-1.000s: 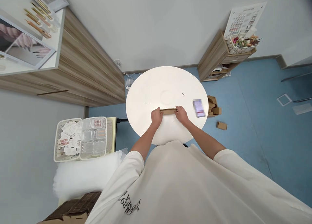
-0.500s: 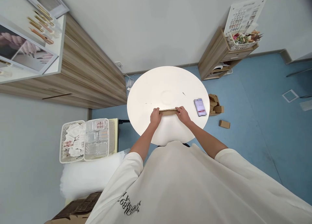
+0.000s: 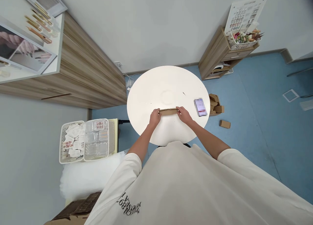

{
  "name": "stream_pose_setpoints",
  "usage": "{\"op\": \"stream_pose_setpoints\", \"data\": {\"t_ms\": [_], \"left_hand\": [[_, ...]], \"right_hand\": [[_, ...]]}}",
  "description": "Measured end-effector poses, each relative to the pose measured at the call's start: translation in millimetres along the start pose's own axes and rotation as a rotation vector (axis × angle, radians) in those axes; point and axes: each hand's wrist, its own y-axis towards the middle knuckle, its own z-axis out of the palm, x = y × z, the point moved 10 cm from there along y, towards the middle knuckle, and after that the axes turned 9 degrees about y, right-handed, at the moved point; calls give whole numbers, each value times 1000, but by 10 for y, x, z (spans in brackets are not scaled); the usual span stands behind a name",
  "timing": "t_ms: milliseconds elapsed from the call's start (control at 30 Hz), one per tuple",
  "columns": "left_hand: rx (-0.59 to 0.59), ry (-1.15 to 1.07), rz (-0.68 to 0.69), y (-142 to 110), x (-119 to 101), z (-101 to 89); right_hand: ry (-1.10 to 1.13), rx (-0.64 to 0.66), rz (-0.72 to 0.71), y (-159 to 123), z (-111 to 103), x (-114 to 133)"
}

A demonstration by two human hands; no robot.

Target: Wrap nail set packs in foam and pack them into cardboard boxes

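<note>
Because both hands cover its ends, I cannot tell whether the narrow kraft cardboard piece (image 3: 168, 111) is a flat strip or a slim box. It sits over the near part of the round white table (image 3: 166, 81). Fingers of my left hand (image 3: 155, 118) and right hand (image 3: 184, 116) are clamped on it, curled around each end. Farther right, a pixelated phone (image 3: 200, 107) stays unreadable.

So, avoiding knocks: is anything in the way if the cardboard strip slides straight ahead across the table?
Nothing visible blocks it. Ahead of the cardboard strip, held by the left hand and the right hand, the white table shows only a small dark speck. The phone lies off to the right, outside that line.
</note>
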Motion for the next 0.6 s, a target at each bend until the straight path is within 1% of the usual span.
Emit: {"op": "stream_pose_setpoints", "data": {"t_ms": [167, 400, 600], "left_hand": [[39, -33, 50, 5, 33, -3], [71, 8, 90, 40, 41, -4], [69, 64, 125, -60, 8, 24]], "right_hand": [[-40, 28, 4, 10, -4, -7], [-102, 59, -13, 22, 6, -33], [-151, 90, -18, -11, 31, -64]]}}
